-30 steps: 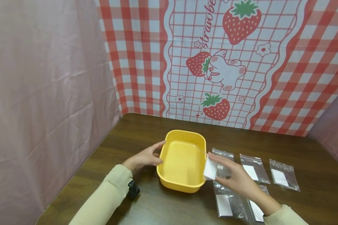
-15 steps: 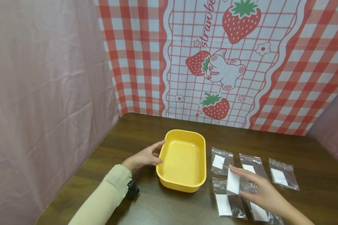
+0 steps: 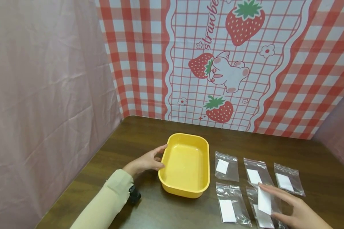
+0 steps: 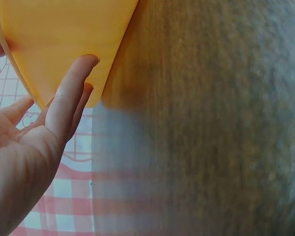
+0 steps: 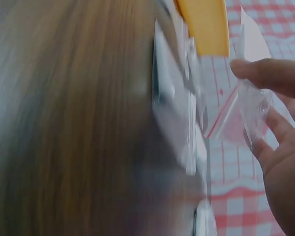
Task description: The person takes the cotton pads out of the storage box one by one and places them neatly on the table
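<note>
My left hand (image 3: 146,162) holds the left side of a yellow plastic tub (image 3: 186,190), thumb and a fingertip at its rim. In the left wrist view, other fingers (image 4: 69,98) lie along the outer wall. My right hand (image 3: 299,208) pinches a small clear zip bag (image 5: 253,103) with a white card (image 3: 264,201) inside. It hangs over another zip bag (image 3: 263,218) at the lower right. In the right wrist view the bag's clear film drapes between thumb and fingers.
More zip bags with white inserts lie right of the tub: one nearest it (image 3: 232,170), one at the middle back (image 3: 262,170), one far right (image 3: 295,176), and one in front (image 3: 238,200). A strawberry-print checked cloth (image 3: 149,79) hangs behind the brown table (image 3: 143,136).
My right hand has carried the zip bag from the tub's right rim rightward and nearer, over the front-right bag. My left hand has stayed at the tub, which shows no clear movement.
</note>
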Demonstrator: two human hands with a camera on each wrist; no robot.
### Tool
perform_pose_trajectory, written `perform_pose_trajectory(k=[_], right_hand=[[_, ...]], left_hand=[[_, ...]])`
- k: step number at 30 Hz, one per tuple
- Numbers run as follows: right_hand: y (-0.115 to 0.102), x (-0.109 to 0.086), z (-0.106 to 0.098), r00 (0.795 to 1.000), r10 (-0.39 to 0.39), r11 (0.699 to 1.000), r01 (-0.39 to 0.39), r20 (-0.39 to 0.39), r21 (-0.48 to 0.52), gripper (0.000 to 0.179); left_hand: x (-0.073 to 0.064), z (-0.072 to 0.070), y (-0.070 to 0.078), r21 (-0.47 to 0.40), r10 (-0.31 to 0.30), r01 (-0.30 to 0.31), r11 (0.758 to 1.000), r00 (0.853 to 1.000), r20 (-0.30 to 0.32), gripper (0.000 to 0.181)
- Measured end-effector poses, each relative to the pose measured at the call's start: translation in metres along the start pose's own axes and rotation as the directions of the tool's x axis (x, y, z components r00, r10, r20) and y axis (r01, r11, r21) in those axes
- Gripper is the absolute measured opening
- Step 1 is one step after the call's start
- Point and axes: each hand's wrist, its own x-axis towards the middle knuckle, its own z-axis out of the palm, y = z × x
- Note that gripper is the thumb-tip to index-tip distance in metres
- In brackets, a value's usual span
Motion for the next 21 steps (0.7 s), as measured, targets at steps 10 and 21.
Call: perform_pose_trajectory(k=[10,21], right_hand=[[0.038,-0.037,-0.019,0.996,-0.072,0.997,0.070,0.056,0.031,0.080],[0.069,-0.066,-0.031,0.994,-0.056,0.998,0.058,0.092,-0.018,0.081]], left_hand=[[0.000,0.000,-0.001,-0.014,0.015,-0.015,1.000,1.000,0.015,0.087],[0.002,-0.002,-0.004,-0.025,0.019,-0.018,1.000,0.999,0.034,0.086]])
